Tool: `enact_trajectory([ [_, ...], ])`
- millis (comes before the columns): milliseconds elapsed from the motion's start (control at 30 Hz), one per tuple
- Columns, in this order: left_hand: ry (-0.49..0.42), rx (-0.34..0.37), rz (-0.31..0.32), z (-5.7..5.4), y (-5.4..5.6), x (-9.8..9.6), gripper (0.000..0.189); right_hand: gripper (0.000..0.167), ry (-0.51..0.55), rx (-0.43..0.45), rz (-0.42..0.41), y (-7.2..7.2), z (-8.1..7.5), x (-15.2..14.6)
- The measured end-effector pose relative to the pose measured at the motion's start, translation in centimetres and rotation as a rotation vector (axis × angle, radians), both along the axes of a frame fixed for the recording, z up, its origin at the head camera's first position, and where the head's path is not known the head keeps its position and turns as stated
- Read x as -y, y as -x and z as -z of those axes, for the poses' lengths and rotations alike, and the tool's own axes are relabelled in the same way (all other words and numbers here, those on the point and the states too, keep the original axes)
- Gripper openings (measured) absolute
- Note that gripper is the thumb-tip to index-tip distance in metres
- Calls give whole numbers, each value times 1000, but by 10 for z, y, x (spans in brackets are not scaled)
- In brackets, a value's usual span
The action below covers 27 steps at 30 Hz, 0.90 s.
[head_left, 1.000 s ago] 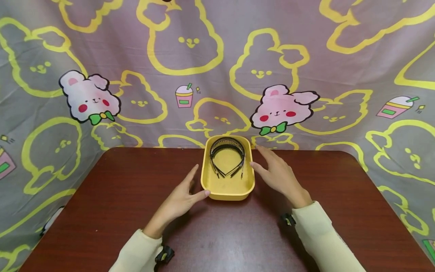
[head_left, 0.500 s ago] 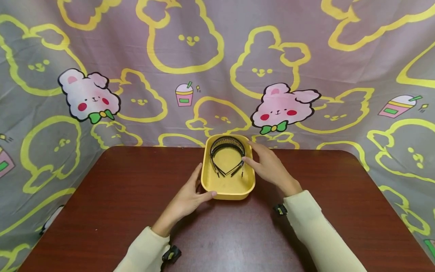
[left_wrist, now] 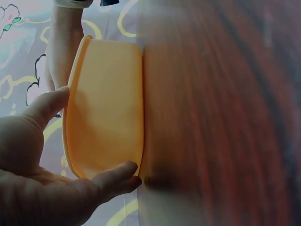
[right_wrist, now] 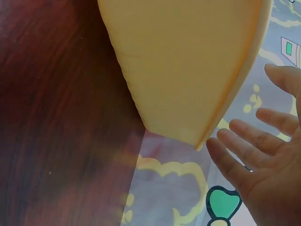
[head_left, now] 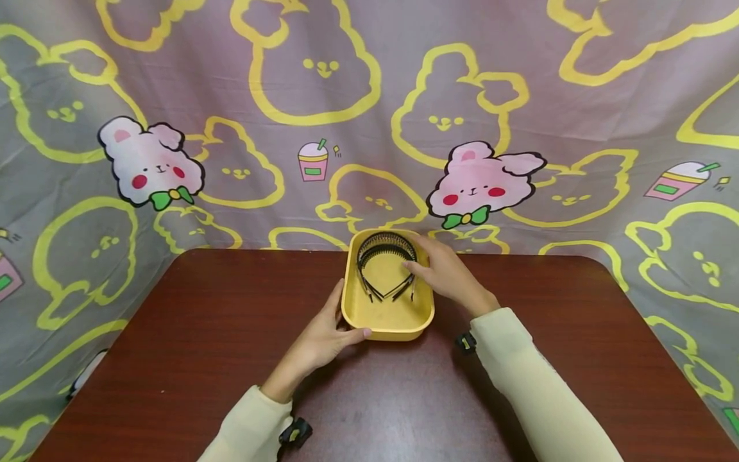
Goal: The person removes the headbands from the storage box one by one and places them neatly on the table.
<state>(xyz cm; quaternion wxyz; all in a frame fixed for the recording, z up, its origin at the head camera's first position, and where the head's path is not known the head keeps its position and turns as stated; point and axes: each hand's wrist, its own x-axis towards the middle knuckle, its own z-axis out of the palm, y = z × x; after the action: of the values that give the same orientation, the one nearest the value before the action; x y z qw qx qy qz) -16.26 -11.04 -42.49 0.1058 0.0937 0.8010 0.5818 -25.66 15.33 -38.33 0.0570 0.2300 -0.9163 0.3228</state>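
Note:
A yellow rectangular plastic box (head_left: 388,317) with rounded corners stands at the far edge of the table. Several black headbands (head_left: 381,241), some with comb-like teeth, lie inside it, overlapping. At the box's near left corner my left hand (head_left: 314,340) touches it, fingers fairly straight along the left wall and thumb at the front rim. In the left wrist view the fingertips (left_wrist: 126,170) reach the lower edge of the wall. My right hand (head_left: 453,273) is at the far right side, its thumb above the inside near the headbands; the right wrist view shows spread, loosely straight fingers.
The dark reddish-brown wooden table (head_left: 231,301) has rounded far corners. A grey-pink curtain (head_left: 369,141) with yellow bear outlines and rabbit prints hangs right behind the box.
My right hand has moved left, so its thumb has come from beside the rim to over the box's inside. The left hand has shifted slightly right against the box.

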Motion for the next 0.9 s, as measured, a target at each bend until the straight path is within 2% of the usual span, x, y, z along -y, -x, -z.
enact_trajectory([
  [133,-58,26,15,-1,1,-1,113,62,6,1,-2,6,0,2],
  [333,-95,50,7,-2,1,-1,113,61,18,-11,-18,14,3,5],
  [900,-103,53,-2,2,1,-3,112,58,-31,-23,-39,36,6,10],
])
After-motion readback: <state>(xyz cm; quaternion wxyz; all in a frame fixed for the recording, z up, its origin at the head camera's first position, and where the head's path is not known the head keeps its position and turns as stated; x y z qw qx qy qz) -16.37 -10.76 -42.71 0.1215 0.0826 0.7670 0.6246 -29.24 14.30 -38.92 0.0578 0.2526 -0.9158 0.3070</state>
